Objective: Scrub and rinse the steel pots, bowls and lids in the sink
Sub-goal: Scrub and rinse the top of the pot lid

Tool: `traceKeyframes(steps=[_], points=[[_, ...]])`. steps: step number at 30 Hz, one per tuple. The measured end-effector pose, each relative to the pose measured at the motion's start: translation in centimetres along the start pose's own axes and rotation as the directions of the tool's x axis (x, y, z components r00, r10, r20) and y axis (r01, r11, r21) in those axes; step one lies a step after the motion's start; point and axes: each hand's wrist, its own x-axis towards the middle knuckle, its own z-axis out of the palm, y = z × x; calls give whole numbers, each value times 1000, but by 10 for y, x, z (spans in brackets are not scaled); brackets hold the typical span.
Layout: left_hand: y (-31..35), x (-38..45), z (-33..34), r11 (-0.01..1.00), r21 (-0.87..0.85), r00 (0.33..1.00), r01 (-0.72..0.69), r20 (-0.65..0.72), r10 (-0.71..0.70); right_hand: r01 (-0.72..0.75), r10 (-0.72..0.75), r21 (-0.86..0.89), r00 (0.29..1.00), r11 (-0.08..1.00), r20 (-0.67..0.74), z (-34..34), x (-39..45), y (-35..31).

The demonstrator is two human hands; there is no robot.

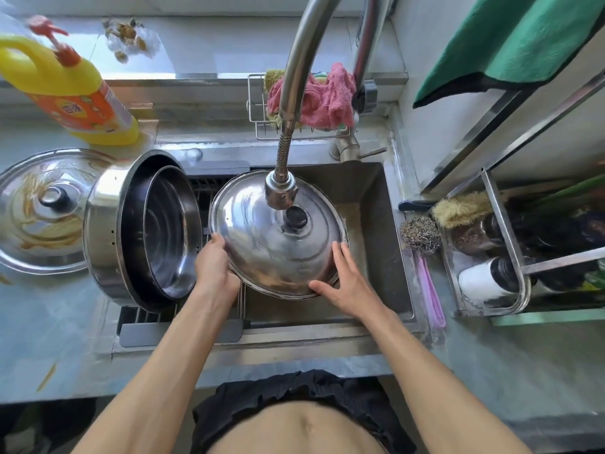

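A round steel lid (pixel 262 244) with a black knob (pixel 296 217) is held tilted over the sink (pixel 370 198), right under the tap's spray head (pixel 281 190). The left hand (pixel 214 260) grips the lid's left edge, thumb on top and fingers curled under the rim. The right hand (pixel 343 276) lies on the lid's lower right edge with its fingers straight and spread. Just left of the lid, a large steel pot (pixel 108 234) lies on its side on a drain rack (pixel 209 188) with a smaller bowl (pixel 167 231) nested inside it. Further left, a second lid (pixel 36 211), streaked with brown residue, lies on the bench (pixel 49 322). A yellow detergent bottle (pixel 75 90) stands behind it. A pink cloth (pixel 322 96) hangs in a wire basket (pixel 253 106) behind the tap. A steel wool scrubber (pixel 420 235) lies on the bench to the sink's right.
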Motion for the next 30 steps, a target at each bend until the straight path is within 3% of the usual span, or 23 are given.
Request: traceKeyframes(steps=[12,19,25,30], points=[[-27,-12,11,997,39,997,64,48,-66,-14,26,68,982,998,-185,0,-2,-13],[-41,-21,13,961,272,981,-53,196,-2,-38,45,84,995,996,-89,11,12,-48],[-39,-8,5,940,328,987,-99,155,50,-138,168,129,950,982,-262,-13,13,-22],[-52,-16,21,942,324,978,-86,206,18,-202,232,115,865,973,-445,-38,-5,3]])
